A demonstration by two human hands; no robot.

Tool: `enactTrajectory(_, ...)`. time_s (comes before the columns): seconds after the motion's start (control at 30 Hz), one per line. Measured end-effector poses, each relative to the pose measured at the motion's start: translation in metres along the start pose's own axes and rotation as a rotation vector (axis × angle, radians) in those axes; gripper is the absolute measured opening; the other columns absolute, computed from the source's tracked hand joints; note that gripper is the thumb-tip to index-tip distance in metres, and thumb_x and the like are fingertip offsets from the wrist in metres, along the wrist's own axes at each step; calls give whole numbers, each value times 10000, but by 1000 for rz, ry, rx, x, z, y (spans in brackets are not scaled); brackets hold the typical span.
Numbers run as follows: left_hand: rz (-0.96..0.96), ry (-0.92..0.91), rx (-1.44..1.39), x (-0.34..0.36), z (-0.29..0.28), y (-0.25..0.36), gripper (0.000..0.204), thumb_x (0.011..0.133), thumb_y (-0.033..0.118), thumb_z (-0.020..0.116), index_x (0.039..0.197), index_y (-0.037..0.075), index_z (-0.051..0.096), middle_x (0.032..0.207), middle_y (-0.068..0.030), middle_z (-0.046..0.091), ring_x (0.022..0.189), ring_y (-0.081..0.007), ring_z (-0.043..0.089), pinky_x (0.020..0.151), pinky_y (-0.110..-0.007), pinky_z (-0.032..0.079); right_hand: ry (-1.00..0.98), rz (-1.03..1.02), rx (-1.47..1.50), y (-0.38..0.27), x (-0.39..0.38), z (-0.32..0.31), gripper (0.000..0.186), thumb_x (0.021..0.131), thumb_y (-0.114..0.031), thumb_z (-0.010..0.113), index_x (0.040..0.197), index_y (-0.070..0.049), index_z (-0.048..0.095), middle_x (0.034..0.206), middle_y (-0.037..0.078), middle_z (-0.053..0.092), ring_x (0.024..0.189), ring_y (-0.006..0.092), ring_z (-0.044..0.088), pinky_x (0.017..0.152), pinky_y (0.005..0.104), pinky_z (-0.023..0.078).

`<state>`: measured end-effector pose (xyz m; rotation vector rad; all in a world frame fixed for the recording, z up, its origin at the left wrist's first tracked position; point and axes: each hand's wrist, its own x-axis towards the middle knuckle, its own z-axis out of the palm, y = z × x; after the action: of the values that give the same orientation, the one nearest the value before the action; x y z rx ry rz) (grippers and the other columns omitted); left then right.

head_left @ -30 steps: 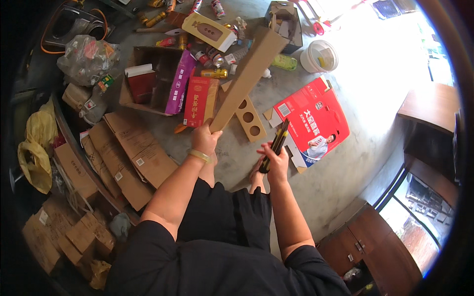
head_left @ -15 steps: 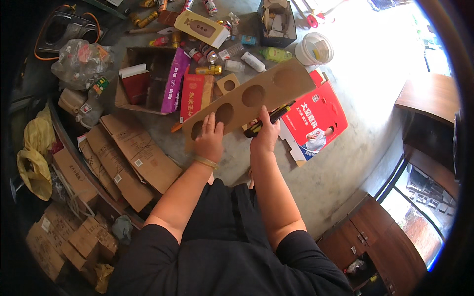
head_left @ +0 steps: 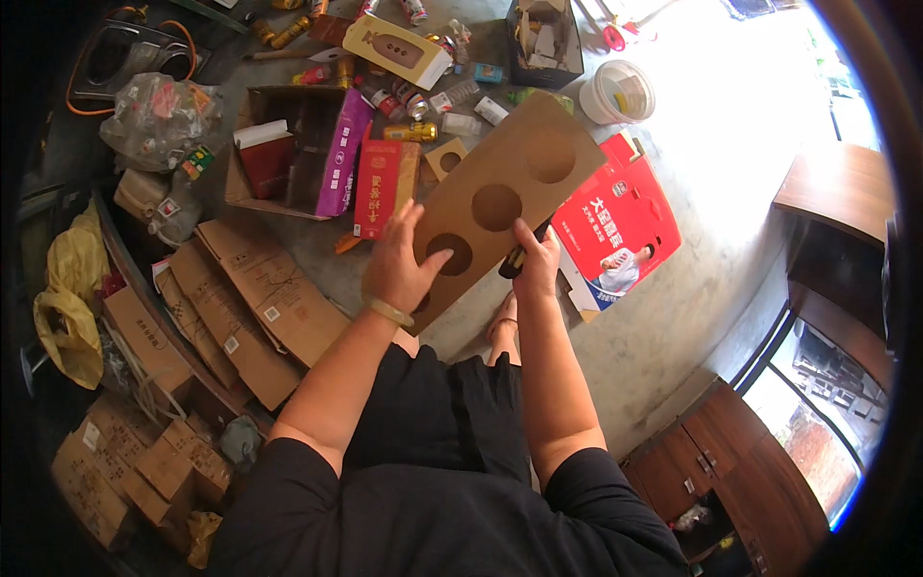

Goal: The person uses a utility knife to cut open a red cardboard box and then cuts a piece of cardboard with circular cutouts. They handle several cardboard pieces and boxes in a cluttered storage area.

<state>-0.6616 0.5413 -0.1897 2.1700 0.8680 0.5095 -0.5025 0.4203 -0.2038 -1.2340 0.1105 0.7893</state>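
A long brown cardboard insert (head_left: 524,212) with a row of round holes slants across in front of me, its far end up to the right. My left hand (head_left: 399,274) holds its left edge, the thumb over one hole and the fingers stretched along the edge. On the opposite edge, my right hand (head_left: 538,264) has its thumb on the cardboard. The same hand grips a black-and-yellow tool, seemingly a utility knife (head_left: 516,262), mostly hidden behind the cardboard and fingers. Beyond the insert lies a flattened red carton (head_left: 630,216).
An open box with a purple side (head_left: 341,159) and a red box (head_left: 386,183) stand ahead left. Bottles and cans, a white bucket (head_left: 617,93) and a dark box of scraps (head_left: 545,43) lie farther off. Flattened cartons (head_left: 274,288) lean at left; a wooden cabinet (head_left: 740,462) is right.
The insert has turned steeper, its near end coming toward me. My left hand has shifted from its face to its edge, with the thumb spread. The tool is now more hidden.
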Motion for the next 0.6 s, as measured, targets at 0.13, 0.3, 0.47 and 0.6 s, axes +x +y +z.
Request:
enactTrajectory(0.13,-140,-170,-292,30,1,-9,851,662,279,752,1333,34,290,1287,-230,412,1182,-334,427,970,-361,355,-151,44,-36,2,-11,-7,418,744,-91,676,1118,-7,509,1061,59,587,957,156,546,850,292,412)
enactTrajectory(0.3,-257,-298,-570,46,17,-15,888,610,200,785,1334,39,295,1199,-193,514,1111,-274,509,915,-341,406,-202,59,-92,11,-23,-11,448,741,-93,681,1144,-24,497,1042,29,583,951,138,532,852,282,402)
enactTrajectory(0.47,-305,-266,-589,35,16,-1,626,611,119,756,1148,34,447,1045,-146,591,980,-226,572,832,-320,446,-190,43,-179,12,-23,-19,435,738,-55,681,1129,-31,493,1024,15,588,857,93,540,716,224,428)
enactTrajectory(0.6,-249,-92,-597,21,27,-7,535,611,85,744,1066,40,466,965,-121,600,914,-224,584,792,-327,451,-108,3,-372,10,-21,-22,368,772,-71,656,1095,-19,487,975,38,601,782,91,557,588,202,422)
